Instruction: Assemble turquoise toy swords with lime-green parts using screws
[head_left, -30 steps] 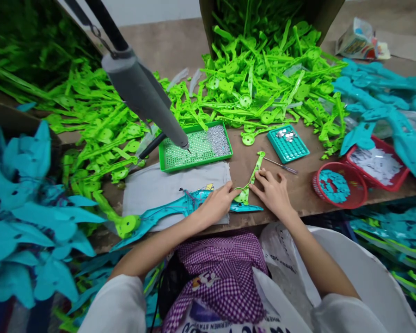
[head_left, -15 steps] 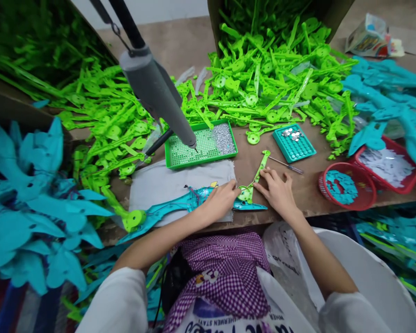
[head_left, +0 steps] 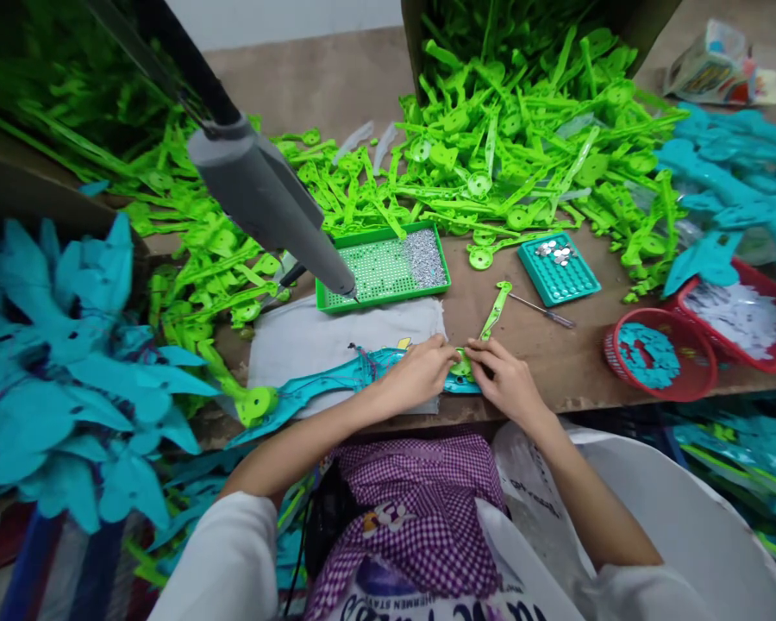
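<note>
A long turquoise plastic part lies across the cloth in front of me, with thin dark wires along its inner side. Over its right end sits a lime-green plastic arm, its narrow end pointing away from me. My left hand is closed, fingertips pinched at the left edge of the green arm's round end. From the other side, my right hand presses thumb and fingers together on the same end. The fingers partly cover that spot, so any tiny piece between them is hidden.
A grey power screwdriver hangs over a green tray of screws. Right of it are a teal tray with silvery discs, a hand screwdriver and red baskets. Green parts pile up behind; turquoise parts crowd the left.
My right hand has moved left and toward me, from the side of the green arm to its round end, close to my left fingers. The view has shifted slightly.
</note>
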{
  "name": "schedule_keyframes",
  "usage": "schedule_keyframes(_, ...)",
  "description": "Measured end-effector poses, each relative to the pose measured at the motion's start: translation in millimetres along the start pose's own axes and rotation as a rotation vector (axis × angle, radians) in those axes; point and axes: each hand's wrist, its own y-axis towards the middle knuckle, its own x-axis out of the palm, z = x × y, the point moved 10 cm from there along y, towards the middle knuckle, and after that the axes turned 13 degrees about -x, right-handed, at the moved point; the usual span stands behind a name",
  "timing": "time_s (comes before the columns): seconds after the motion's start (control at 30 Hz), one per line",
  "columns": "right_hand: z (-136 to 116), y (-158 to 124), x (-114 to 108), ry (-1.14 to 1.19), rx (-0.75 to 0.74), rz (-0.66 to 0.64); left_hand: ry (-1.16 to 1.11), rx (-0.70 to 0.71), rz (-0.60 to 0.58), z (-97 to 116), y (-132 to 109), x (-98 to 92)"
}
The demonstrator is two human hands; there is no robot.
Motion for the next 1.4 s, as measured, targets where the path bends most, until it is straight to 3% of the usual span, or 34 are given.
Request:
schedule_keyframes(0.17,-6,1,-1,-0.042,-0.003,-0.062,0.026,-0.011,-0.018,-4,-8,13.0)
schedule_keyframes(0.37,-10,-4,3,-0.083,-0.102,-0.084,0.058,-0.044,-0.002,-14,-6,12.8)
schedule_keyframes(0.5,-15,-8,5,-0.116,-0.220,-0.115,0.074,-0.036,-0.015,-15,-7,4.9)
schedule_keyframes(0.7,-18,-4,7,-0.188,-0.260,-0.178,0.029,-0.049,0.036,-37,-17,-20.0)
schedule_keyframes(0.9,-21,-6,13,-0.276,-0.307,-0.259,0.074,-0.008,-0.070,-41,-12,-18.4)
schedule_keyframes(1.2,-28,-5,18,-0.375,-0.307,-0.384,0.052,0.170,-0.224,-31,-4,-20.3)
schedule_keyframes(1.4,-33,-5,22,-0.409,-0.313,-0.461,0.108,0.176,-0.233,-27,-4,-20.6)
